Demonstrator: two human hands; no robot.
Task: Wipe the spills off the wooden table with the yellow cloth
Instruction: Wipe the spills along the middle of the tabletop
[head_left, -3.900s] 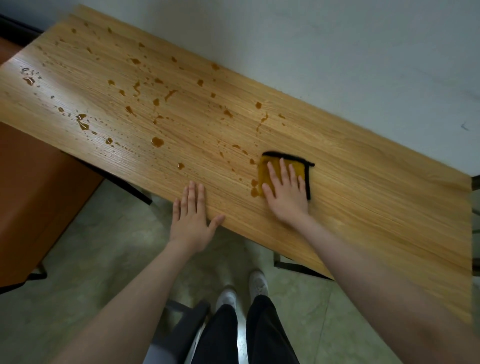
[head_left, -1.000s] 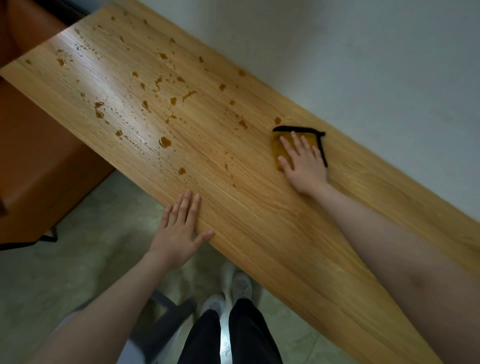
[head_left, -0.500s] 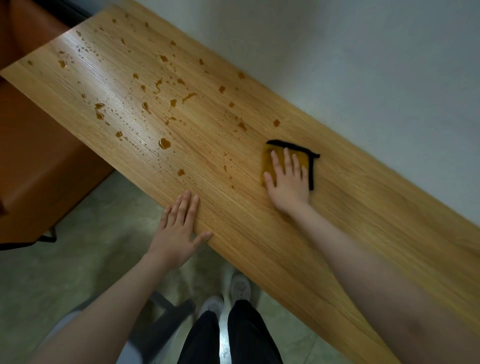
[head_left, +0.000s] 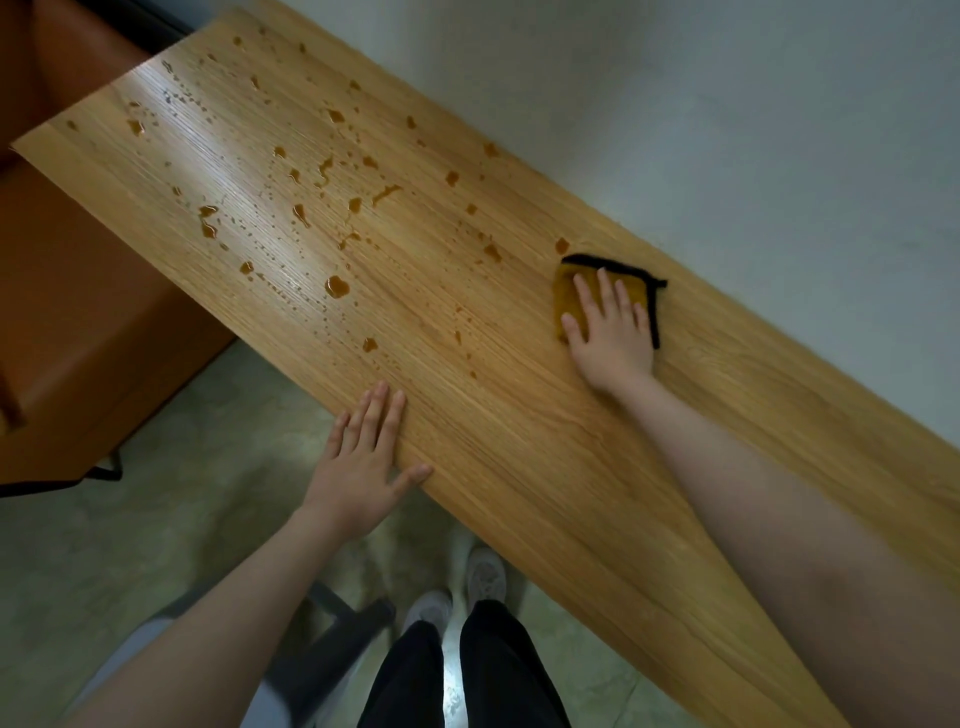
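Wiping of the wooden surface (head_left: 519, 467) is shown, brown spills (head_left: 337, 286) scattered toward its far left end.

The yellow cloth (head_left: 566, 299) is pressed flat near the wall edge by the right hand (head_left: 613, 338), fingers extended; the left hand (head_left: 363, 457) is rested open on the near edge.

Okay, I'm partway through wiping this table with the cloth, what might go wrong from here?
1. The yellow cloth is small and folded, while many brown spills remain toward the table's left end; once soaked it may smear rather than lift them.
2. Drops near the front edge could get pushed off onto the floor.
3. Your left hand rests at the wooden table edge, in the likely wiping path; it may get wet.
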